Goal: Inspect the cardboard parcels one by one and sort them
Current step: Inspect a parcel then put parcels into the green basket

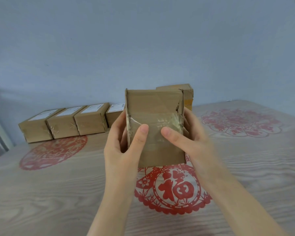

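Observation:
I hold a brown cardboard parcel (153, 108) upright above the middle of the table, its taped, torn-edged face turned toward me. My left hand (124, 145) grips its left side with the thumb laid across the front. My right hand (189, 138) grips the right side, thumb also on the front. A row of several labelled parcels (63, 123) lies along the back left by the wall. Another parcel (187, 94) shows behind the held one, mostly hidden.
The wooden table (58, 193) carries red paper-cut decorations: one under my hands (174, 188), one at the left (53, 152), one at the back right (242, 121). A pale blue wall (143, 40) rises right behind the table.

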`<state>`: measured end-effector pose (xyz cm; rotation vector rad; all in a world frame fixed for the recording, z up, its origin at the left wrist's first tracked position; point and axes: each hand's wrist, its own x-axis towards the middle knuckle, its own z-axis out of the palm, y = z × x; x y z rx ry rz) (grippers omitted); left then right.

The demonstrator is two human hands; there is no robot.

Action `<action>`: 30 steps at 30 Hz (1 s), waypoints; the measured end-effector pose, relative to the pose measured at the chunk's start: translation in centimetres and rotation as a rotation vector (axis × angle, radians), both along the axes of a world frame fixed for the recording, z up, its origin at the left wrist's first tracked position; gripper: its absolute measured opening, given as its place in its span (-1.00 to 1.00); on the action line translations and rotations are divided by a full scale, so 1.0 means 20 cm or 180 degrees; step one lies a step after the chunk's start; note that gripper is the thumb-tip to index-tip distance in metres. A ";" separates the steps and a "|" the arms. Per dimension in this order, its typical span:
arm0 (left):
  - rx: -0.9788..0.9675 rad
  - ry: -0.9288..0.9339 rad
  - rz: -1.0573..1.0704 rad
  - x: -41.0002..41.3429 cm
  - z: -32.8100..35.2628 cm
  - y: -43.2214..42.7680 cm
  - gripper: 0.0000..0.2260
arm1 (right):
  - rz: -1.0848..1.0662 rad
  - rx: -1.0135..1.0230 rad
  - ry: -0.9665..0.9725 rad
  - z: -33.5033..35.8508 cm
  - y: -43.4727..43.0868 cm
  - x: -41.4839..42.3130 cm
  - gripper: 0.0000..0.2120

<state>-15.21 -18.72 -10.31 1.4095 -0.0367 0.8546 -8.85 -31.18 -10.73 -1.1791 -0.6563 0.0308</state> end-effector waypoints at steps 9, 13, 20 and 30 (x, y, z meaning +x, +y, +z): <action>-0.0046 -0.0232 -0.0106 -0.01 -0.01 -0.01 -0.54 | -0.0220 0.0160 -0.0064 0.01 -0.01 -0.02 -0.39; -0.0131 -0.0285 -0.0149 0.00 -0.02 0.00 -0.55 | -0.0151 0.0107 -0.0188 0.01 0.00 -0.04 -0.38; 0.0077 -0.0303 -0.0261 0.01 -0.03 -0.02 -0.44 | -0.0023 0.0069 -0.0200 0.00 0.00 -0.02 -0.37; 0.0034 -0.0452 -0.0516 -0.02 0.00 0.00 -0.31 | 0.0319 0.0161 -0.0366 0.05 -0.04 -0.01 -0.34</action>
